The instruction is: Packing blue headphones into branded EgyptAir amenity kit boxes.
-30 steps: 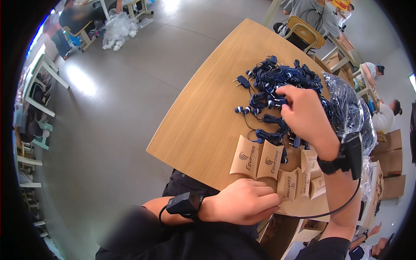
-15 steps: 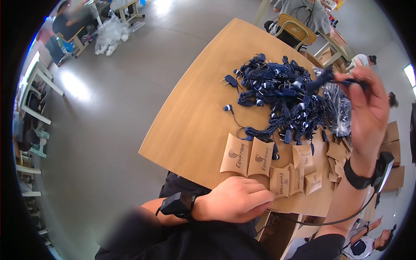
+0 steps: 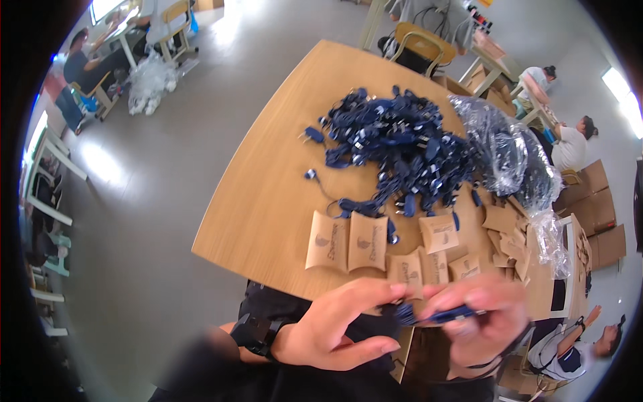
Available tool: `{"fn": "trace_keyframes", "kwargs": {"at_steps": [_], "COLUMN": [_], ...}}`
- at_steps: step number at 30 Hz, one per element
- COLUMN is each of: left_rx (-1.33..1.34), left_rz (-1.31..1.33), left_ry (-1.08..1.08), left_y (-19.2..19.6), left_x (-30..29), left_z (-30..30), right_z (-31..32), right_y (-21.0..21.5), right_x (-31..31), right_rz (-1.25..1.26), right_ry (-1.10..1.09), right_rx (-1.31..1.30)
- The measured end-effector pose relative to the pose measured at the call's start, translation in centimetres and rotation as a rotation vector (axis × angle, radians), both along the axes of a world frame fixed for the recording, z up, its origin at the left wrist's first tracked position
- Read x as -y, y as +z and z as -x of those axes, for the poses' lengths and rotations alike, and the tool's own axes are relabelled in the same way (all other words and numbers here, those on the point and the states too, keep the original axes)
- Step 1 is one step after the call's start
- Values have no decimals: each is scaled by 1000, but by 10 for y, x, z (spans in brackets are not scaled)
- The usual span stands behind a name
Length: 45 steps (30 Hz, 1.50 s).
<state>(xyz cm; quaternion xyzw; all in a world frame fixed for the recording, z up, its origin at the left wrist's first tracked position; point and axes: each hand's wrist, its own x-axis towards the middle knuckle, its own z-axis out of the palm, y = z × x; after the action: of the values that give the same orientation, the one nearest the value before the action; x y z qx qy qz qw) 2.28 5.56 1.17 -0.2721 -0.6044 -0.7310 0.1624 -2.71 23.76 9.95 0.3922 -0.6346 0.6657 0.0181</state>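
My right hand (image 3: 485, 318) is closed round a bundle of dark blue wired earphones (image 3: 439, 315), over the near edge of the table. Its fingers hide part of the bundle. Close by on the left, my left hand (image 3: 338, 325) has its thumb and fingers apart around the bundle's coiled end; whether a fingertip touches it I cannot tell. Brown cardboard pillow boxes (image 3: 367, 244) with dark print stand and lie just beyond my hands. Further off, a large tangled heap of the same earphones (image 3: 402, 137), with two-pin plugs and pale ear pieces, covers the middle of the table.
Flat brown cardboard pieces (image 3: 512, 244) lie right of the boxes. Clear plastic bags (image 3: 502, 151) line the right side of the wooden table (image 3: 261, 201). A yellow-backed chair (image 3: 422, 43) stands beyond the far edge. Other people sit at tables around the room.
My right hand has come down from above the plastic bags to my left hand, bringing the earphones. My left hand has opened its fingers. The view has shifted somewhat.
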Motion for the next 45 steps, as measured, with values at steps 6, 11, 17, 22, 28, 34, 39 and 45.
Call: {"fn": "trace_keyframes", "kwargs": {"at_steps": [6,11,17,22,28,34,39,45], "left_rx": [125,112,72,371,187,70,65,-182], "left_rz": [79,136,213,-50,13,392,603,720], "left_ry": [33,52,109,177,199,291,180,31], "left_y": [1,4,0,12,8,12,16,55], "left_x": [-3,2,7,-1,-2,-4,-6,-7], "left_z": [-6,-7,-11,-10,-4,-5,-6,34], "right_z": [-16,-17,-19,-12,-4,-8,-14,-32], "right_y": [-32,-47,-53,-48,-28,-32,-37,-36], "right_x": [-1,-4,4,0,-8,-18,-32,-78], "right_rz": [127,169,223,84,-302,-398,-439,-411], "right_ry": [-27,-9,-61,-143,-45,-66,-44,-148], "right_rx": [53,74,114,51,-72,-24,-63,-33]}}
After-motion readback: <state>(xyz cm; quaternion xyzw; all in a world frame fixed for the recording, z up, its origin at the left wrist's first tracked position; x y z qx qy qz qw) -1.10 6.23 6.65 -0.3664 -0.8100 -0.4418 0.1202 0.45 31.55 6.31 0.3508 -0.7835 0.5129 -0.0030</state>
